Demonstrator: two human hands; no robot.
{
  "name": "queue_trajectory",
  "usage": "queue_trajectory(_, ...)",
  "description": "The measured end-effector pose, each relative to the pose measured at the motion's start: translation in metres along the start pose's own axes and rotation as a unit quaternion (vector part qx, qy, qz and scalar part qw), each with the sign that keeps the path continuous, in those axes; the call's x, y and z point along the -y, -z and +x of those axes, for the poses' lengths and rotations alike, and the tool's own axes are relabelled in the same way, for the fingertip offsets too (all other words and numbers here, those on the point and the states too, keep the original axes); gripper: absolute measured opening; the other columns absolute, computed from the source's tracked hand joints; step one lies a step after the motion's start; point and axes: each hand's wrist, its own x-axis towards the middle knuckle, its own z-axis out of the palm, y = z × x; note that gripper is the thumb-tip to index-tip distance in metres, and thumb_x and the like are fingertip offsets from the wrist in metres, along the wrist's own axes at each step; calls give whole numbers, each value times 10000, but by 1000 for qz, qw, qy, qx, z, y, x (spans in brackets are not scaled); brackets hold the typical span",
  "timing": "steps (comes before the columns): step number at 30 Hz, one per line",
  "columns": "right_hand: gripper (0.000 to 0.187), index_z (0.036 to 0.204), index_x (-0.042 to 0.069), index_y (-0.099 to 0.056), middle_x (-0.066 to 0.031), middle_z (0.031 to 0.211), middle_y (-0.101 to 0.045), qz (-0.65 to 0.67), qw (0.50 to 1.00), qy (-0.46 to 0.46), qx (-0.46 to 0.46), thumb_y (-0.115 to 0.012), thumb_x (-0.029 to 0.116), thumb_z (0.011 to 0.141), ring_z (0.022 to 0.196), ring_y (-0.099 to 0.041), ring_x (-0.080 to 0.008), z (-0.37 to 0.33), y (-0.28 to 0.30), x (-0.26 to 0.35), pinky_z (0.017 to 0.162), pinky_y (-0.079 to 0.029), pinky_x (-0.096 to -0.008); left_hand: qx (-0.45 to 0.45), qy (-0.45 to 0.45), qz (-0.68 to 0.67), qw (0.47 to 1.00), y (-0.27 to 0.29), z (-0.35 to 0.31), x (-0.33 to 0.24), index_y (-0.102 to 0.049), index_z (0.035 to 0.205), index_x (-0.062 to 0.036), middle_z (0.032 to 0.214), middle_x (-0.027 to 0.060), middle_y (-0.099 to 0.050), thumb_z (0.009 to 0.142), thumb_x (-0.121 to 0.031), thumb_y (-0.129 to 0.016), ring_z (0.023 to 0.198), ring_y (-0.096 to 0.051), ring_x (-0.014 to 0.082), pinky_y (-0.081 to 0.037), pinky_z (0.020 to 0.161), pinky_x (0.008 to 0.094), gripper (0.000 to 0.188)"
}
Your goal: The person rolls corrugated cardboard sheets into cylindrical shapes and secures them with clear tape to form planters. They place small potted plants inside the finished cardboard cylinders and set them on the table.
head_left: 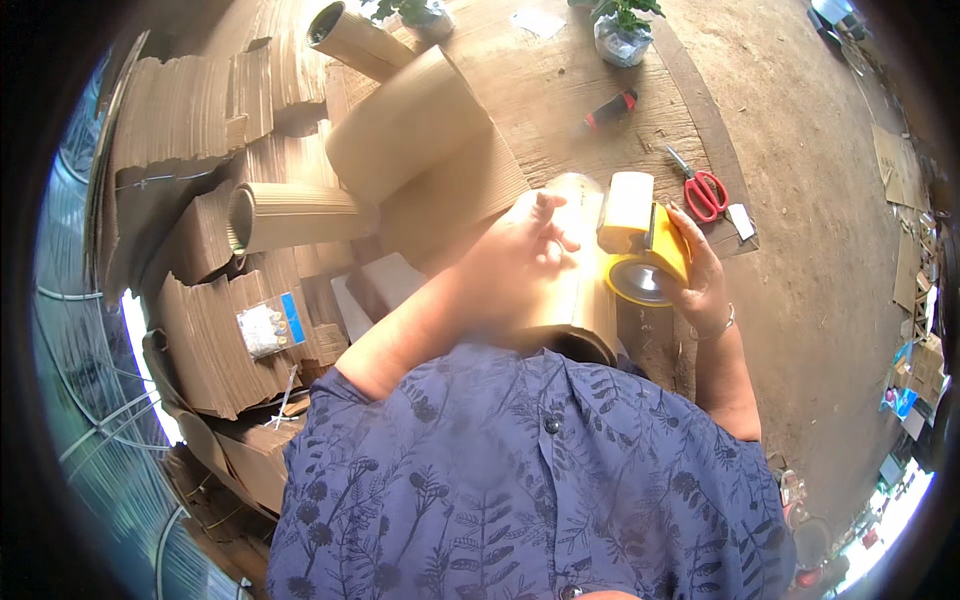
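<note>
My right hand (708, 285) is wrapped round a yellow tape dispenser (672, 245) with a wide roll of tape (640, 282) on it, held beside a cardboard tube (575, 300) in front of my body. My left hand (540, 228) lies against the tube's upper side, its fingers loosely bent and apart, with nothing seen in them. That forearm crosses the tube from the left, and glare hides part of the tube's surface. One dark open end of the tube faces my shirt.
Red-handled scissors (706, 195) and a red and black cutter (611, 108) lie on the wooden table (520, 90). Potted plants (622, 40) stand at its far side. Left are cardboard stacks (180, 115), a bent sheet (405, 125) and rolled tubes (300, 215).
</note>
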Motion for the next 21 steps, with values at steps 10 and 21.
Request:
queue_trajectory(10, 677, 1361, -12, -594, -116, 1116, -650, -99, 988, -8, 115, -750, -36, 702, 982, -621, -208, 18, 34, 17, 924, -486, -308, -106, -103, -120, 982, 40, 11, -19, -567, 1135, -106, 797, -29, -578, 933, -19, -620, 653, -544, 60, -437, 562, 226, 226)
queue_trajectory(21, 680, 1382, 2, -588, -111, 1383, -609, -37, 961, -223, 162, -685, -87, 715, 1275, -549, -172, 7, 32, 13, 1085, -422, -296, -131, 97, 124, 979, 44, -36, 136, -610, 1048, -65, 1028, 36, -628, 970, -288, -677, 941, -580, 135, -506, 838, 310, 246)
